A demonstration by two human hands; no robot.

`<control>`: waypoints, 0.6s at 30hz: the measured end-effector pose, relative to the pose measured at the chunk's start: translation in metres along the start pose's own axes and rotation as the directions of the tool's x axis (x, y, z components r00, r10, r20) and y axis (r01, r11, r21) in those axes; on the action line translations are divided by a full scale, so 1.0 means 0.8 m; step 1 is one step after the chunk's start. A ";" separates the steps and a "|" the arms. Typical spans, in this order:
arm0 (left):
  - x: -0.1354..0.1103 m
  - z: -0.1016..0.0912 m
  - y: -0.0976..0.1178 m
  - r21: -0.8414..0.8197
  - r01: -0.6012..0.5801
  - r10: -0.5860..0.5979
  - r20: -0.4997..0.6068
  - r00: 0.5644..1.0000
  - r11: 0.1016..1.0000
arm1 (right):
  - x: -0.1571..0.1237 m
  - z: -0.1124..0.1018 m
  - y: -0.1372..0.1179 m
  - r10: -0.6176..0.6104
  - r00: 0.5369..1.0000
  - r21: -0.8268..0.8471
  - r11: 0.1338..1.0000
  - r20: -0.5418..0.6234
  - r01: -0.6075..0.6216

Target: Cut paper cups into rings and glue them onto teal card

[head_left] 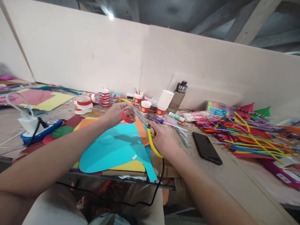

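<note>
Pale boards are backing a cluttered craft table (234,178), with a phone (206,147) and straws (253,134) lying to the right. The left hand (116,114) is pinching a red ring (127,117) above teal paper (112,150). The right hand (164,139) is closing around yellow-handled scissors (147,131), their blades touching the ring.

The ring (127,118) was red; the scissors (149,135) had yellow handles. The paper (112,150) was turquoise, the cups (145,107) white with red bands, the phone (207,147) black, the straws (253,134) many-coloured.
</note>
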State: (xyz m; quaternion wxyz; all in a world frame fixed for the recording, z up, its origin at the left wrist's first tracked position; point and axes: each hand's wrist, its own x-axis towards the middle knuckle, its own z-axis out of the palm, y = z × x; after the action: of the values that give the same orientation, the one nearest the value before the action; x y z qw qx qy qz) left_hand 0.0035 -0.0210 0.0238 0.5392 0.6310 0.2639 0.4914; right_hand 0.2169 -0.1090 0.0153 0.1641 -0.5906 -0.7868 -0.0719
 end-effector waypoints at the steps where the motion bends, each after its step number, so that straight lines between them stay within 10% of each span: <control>1: -0.001 0.002 0.002 0.001 -0.004 0.004 -0.031 1.000 1.000 | 0.000 0.000 0.000 0.005 1.000 0.002 1.000 0.000 -0.005; 18: -0.004 0.005 0.002 0.004 -0.015 0.015 0.010 1.000 1.000 | -0.001 0.002 -0.001 -0.013 1.000 -0.003 1.000 -0.017 0.013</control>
State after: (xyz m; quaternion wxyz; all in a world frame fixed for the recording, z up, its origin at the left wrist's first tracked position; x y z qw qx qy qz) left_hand 0.0058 -0.0260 0.0244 0.5355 0.6366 0.2575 0.4917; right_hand 0.2161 -0.1095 0.0137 0.1696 -0.5849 -0.7892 -0.0792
